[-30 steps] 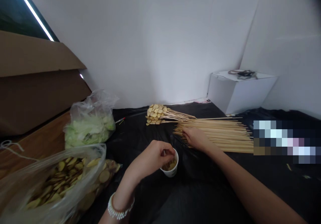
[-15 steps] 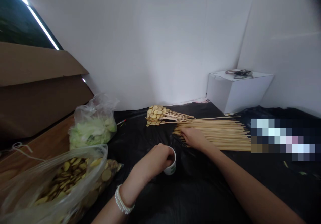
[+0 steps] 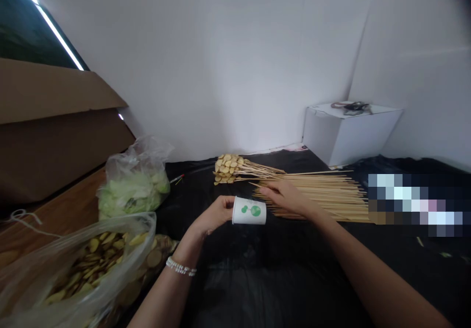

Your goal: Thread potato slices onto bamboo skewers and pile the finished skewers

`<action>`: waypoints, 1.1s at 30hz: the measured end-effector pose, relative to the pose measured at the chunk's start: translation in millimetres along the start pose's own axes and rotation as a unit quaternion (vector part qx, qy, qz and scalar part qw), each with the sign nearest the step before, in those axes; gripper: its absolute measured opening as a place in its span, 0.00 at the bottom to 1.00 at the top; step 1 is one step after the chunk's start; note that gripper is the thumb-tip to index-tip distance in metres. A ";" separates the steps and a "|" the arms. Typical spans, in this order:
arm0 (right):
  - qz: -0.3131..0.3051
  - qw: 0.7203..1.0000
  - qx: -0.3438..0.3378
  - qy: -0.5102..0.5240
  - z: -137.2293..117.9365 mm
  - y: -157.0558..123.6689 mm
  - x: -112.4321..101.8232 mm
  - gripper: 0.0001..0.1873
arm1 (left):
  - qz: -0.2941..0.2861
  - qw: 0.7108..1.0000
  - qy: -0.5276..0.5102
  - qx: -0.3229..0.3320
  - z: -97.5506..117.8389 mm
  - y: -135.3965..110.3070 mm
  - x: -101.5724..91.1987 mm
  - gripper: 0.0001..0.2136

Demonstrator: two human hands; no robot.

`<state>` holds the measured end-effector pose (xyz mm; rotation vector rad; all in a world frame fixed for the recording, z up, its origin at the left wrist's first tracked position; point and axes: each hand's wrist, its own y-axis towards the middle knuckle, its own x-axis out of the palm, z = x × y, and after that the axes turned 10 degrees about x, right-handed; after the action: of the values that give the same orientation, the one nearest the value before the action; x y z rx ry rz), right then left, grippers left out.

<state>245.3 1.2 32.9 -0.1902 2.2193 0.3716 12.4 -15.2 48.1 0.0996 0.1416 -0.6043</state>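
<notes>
My left hand [image 3: 218, 214], wearing a pearl bracelet [image 3: 180, 267], grips a white paper cup [image 3: 248, 211] with green prints. The cup lies tipped sideways in the air or on the cover, its mouth toward my fingers; its inside is hidden. On the pile of bamboo skewers [image 3: 331, 195], my right hand [image 3: 285, 195] pinches one skewer [image 3: 254, 185], whose tip pokes out left past the others. Behind the hands rests a bunch of skewers threaded with potato slices [image 3: 227, 167].
An open plastic bag of sliced potatoes [image 3: 99, 259] stands front left. Behind it sits a bag of pale green vegetable pieces [image 3: 134, 190]. A white box [image 3: 353, 127] with cables on top stands back right, and a cardboard box [image 3: 55, 141] at left. Black plastic [image 3: 279, 279] covers the surface.
My left hand has lifted and tipped the cup from upright onto its side, rising slightly leftward. My right hand has shifted a little, and a skewer tip now juts out beyond its fingers.
</notes>
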 end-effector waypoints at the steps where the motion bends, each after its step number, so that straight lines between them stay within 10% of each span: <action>1: -0.022 1.000 0.004 0.010 -3.7 -2.0 -2.8 0.25 | -0.001 1.000 0.003 -0.001 -0.4 2.0 -0.8 0.11; 8: -0.118 0.993 -0.012 0.026 -16.4 -11.1 -0.2 0.24 | 0.017 0.999 -0.008 0.038 5.0 12.8 -1.9 0.13; 17: -0.033 0.996 0.016 0.081 -12.7 -4.7 8.4 0.19 | 0.263 0.946 -0.174 0.076 -43.5 24.1 32.5 0.12; 33: 0.017 0.998 -0.004 0.055 -22.9 -7.6 16.8 0.20 | 0.370 0.828 -0.420 0.028 -51.1 27.3 40.7 0.06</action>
<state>220.0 -13.7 31.8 -0.1812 2.3316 0.3978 55.9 -8.7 -7.5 -0.0647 -0.7553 0.1704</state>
